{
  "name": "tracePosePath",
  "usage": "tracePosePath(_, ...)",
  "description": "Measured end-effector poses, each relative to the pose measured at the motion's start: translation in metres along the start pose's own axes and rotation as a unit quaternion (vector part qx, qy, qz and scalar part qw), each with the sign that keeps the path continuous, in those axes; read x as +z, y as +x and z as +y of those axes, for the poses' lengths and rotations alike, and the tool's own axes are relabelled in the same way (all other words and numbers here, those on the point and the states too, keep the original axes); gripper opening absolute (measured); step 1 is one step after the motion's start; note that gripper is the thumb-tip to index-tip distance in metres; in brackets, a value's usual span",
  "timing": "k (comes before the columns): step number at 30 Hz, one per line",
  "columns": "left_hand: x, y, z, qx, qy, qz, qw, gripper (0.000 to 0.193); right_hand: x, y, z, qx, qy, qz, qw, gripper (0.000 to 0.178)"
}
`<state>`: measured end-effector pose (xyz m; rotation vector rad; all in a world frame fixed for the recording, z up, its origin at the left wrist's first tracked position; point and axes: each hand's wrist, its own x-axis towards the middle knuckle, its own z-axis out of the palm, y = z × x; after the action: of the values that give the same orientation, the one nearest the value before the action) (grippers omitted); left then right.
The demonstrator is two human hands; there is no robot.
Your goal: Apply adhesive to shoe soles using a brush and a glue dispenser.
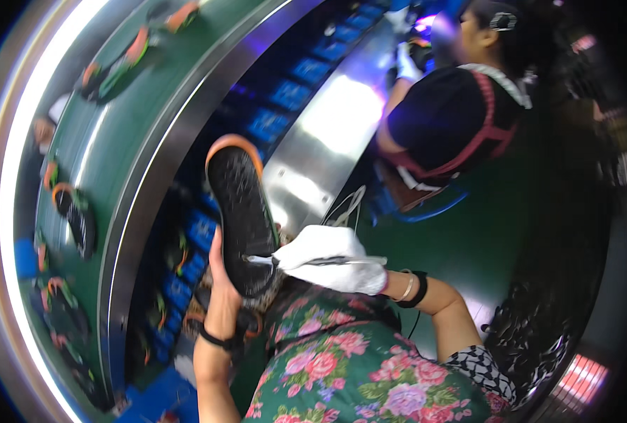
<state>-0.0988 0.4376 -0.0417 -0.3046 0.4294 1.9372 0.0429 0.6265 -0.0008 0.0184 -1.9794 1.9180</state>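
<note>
A long black shoe sole (pixel 237 194) with an orange rim round its far end is held up in front of me. My bare left hand (pixel 223 276) grips its near left edge, fingers mostly hidden beneath. My right hand (pixel 325 258), in a white glove, is closed round a slim pen-like tool (pixel 259 259). Its pale, shiny tip is at the sole's near part, and its thin handle sticks out toward my right wrist. Whether the tip is a brush or a blade, I cannot tell. The sole's black face looks glossy and uneven.
On the left runs a green conveyor belt (pixel 134 106) carrying several orange, green and black shoe parts (pixel 74 215). A metal rail (pixel 151 155) edges it. Blue trays (pixel 289 95) line the space beside a shiny metal panel (pixel 331 120). Another person (pixel 447 120) sits ahead right, wearing white gloves.
</note>
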Motion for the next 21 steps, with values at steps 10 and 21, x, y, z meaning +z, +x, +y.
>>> tracePosePath(10,-0.043,0.001,-0.017,0.024,-0.11,0.062,0.992,0.073,-0.002,0.018,0.014,-0.241,-0.306,-0.038,0.92,0.023)
tracePosePath(21,0.037,-0.023,0.039,0.091,0.121,-0.27,0.951,0.117,-0.057,-0.033,0.002,0.128,0.19,0.189,0.955,0.014)
